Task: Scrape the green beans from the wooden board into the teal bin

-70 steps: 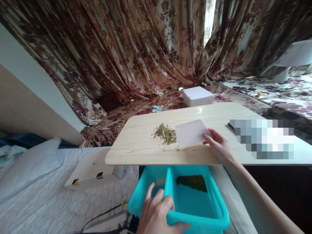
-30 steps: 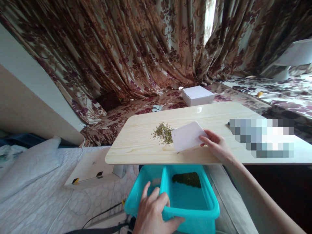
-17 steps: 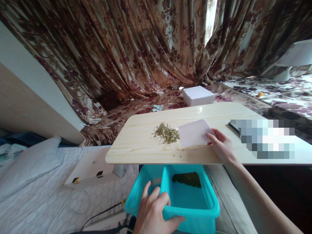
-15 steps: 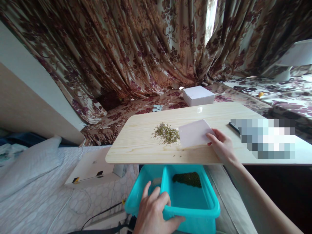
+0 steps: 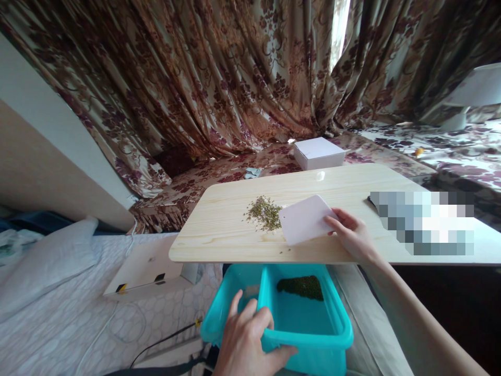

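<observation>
My right hand (image 5: 352,234) pinches the right edge of a thin white plastic board (image 5: 303,222), tilted over the wooden tabletop. The board's left edge touches a loose pile of mixed small green and brown beans (image 5: 263,213). Below the table's near edge is a turquoise two-compartment bin (image 5: 315,342). My left hand (image 5: 248,334) grips its near rim by the divider, fingers over the inside and thumb along the front. A heap of dark green beans (image 5: 303,287) lies in the right compartment; something pale, partly hidden, lies in the left one.
A pixelated patch (image 5: 434,222) covers something on the table's right side. Behind the table (image 5: 219,209) stand a white box (image 5: 319,153) and a small pale blue cloth (image 5: 253,173). A cardboard box (image 5: 144,266) and cables lie on the bed at left.
My right hand has moved the white board slightly left and nearer to me, up against the pile's right side. The left hand and the bin have stayed in place.
</observation>
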### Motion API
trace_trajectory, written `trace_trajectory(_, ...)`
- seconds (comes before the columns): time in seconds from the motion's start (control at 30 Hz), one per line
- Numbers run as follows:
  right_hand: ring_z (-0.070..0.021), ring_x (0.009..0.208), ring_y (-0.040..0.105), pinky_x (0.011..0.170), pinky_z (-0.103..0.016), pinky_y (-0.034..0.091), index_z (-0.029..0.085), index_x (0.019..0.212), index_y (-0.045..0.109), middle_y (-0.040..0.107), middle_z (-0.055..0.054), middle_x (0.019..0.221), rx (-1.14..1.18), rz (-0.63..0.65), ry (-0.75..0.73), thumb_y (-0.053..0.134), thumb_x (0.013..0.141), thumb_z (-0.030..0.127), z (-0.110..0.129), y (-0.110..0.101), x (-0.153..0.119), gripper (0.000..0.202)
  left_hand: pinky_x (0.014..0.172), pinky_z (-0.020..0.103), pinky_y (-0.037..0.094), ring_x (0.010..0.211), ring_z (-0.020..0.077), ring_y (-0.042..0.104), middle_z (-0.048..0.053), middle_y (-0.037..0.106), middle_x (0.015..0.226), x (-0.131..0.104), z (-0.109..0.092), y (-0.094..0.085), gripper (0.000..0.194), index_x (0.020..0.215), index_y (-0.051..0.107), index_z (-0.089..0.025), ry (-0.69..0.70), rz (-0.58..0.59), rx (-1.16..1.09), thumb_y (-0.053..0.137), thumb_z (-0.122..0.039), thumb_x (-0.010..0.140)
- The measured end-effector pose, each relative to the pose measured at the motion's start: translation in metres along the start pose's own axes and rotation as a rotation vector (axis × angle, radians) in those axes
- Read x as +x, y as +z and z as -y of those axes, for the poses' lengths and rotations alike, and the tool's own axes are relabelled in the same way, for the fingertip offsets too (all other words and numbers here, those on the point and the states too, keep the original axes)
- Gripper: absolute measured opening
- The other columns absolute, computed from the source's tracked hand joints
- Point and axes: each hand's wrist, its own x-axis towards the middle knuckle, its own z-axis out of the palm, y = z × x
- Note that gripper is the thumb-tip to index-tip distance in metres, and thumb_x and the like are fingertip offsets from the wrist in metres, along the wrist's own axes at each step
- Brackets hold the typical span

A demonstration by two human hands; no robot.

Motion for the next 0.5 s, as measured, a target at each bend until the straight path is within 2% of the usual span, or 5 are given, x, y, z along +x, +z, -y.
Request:
trace_trajectory(0.2,-0.0183,0.068,0.064,0.057,-0.026,0.050,0.019,0.085,0.073,0.073,-0.003,0.078,-0.049,0.100,0.018,0.075,0.066,0.048,0.003,-0.002,-0.002,0.035,0.101,0.062,0.045,0.078,0.0226,0.068,-0.006,0.054,0.070,-0.001,0.004,-0.001,0.038,0.072,0.050,-0.023,0.006,0.024,0.001,0.085,-0.034,0.064)
trace_trajectory(0.33,-0.0163,0.064,0.062,0.058,-0.026,0.051,0.020,0.086,0.074,0.073,-0.002,0.076,-0.038,0.110,0.009,0.077,0.064,0.053,0.006,0.000,-0.004,0.040,0.103,0.062,0.044,0.078,0.0213,0.067,-0.006,0.054,0.071,-0.001,0.004,0.000,0.037,0.072,0.050,-0.023,0.022,0.043,-0.010,0.084,-0.035,0.066)
trace_trajectory(0.5,-0.0194,0.071,0.066,0.063,-0.028,0.054,0.020,0.084,0.075,0.075,-0.004,0.080,-0.033,0.220,0.041,0.078,0.060,0.058,0.012,0.005,-0.007,0.045,0.102,0.062,0.044,0.075,0.0202,0.066,-0.007,0.053,0.070,0.001,0.004,0.001,0.037,0.071,0.050,-0.023,-0.001,0.003,-0.007,0.085,-0.035,0.064)
